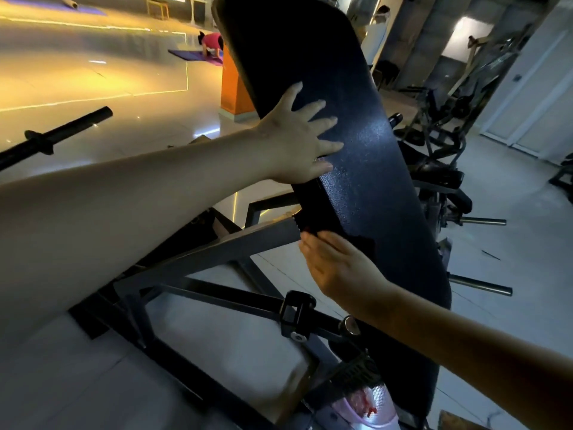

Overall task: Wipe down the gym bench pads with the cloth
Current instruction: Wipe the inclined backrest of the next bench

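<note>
From the head camera, the black gym bench back pad [356,150] stood steeply tilted and ran from the top of the frame down to the lower right. Its textured vinyl caught a pale sheen near the middle.

The left hand [297,135] lay flat on the pad's near edge, fingers straight and spread wide, holding nothing.

Lower down, the right hand [338,268] reached up along the same edge. Its fingers were straight and close together, not curled round anything. Their tips touched the bottom of a dark cloth [310,218], which lay against the pad's left edge between the two hands. The cloth was hard to tell from the vinyl apart from a jagged hem and a small red mark.

The grey steel bench frame [217,252] angled away beneath the arms.

A black barbell [62,131] crossed the glossy floor at left. Beyond the pad stood an orange pillar [235,88]. Farther back, a person in a pink top [212,41] crouched on a purple mat [192,54]. Chrome weight pegs [480,287] jutted out at right.
</note>
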A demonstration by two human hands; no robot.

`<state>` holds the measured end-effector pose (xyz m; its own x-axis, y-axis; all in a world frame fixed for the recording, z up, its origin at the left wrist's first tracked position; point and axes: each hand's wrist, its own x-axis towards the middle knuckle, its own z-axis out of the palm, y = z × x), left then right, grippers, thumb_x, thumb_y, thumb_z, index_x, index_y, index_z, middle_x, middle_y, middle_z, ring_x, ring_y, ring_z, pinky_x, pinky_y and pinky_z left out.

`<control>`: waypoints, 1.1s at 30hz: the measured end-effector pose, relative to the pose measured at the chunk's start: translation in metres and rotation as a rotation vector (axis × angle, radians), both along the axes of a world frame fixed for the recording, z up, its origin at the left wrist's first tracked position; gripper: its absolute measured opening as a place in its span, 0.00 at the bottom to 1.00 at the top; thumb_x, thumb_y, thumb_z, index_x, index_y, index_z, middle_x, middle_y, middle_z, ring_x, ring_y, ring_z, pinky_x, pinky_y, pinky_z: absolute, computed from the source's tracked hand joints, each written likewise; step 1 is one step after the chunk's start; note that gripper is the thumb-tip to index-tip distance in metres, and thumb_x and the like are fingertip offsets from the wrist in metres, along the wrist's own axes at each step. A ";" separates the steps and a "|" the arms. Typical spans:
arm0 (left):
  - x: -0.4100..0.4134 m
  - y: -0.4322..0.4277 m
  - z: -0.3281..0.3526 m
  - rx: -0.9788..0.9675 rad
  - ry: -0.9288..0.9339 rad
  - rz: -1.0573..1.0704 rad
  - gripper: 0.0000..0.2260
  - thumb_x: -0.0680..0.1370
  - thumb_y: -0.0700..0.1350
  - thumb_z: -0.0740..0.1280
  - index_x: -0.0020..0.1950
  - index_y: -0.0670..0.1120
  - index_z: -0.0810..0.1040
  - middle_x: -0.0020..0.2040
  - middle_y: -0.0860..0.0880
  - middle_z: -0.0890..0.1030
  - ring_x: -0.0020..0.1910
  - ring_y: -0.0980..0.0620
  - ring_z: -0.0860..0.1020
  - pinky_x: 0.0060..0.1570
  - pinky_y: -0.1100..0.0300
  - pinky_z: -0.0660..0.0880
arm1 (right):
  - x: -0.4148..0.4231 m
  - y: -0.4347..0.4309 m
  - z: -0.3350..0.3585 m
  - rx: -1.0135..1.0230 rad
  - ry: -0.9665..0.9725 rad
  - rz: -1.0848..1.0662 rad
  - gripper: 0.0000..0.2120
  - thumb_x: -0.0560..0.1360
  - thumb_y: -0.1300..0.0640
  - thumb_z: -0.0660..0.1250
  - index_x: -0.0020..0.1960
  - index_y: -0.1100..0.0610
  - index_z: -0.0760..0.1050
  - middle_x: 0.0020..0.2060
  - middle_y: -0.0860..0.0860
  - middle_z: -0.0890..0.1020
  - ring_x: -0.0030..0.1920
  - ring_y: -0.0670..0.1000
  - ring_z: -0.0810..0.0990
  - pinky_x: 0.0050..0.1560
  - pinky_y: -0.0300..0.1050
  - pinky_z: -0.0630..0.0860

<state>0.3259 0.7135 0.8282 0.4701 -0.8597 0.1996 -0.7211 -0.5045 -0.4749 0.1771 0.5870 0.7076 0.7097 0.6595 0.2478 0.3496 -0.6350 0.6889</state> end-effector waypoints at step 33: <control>-0.119 -0.063 -0.097 0.089 0.071 0.036 0.27 0.81 0.65 0.44 0.79 0.60 0.47 0.79 0.38 0.40 0.77 0.34 0.37 0.70 0.31 0.36 | -0.077 -0.041 -0.058 -0.035 0.172 -0.042 0.18 0.72 0.63 0.56 0.51 0.60 0.83 0.53 0.54 0.83 0.58 0.53 0.80 0.66 0.46 0.69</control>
<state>0.2074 0.6508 0.7313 0.5112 -0.8550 0.0881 -0.7366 -0.4886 -0.4677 0.1000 0.5458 0.6492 0.7671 0.6341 0.0978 0.4376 -0.6286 0.6429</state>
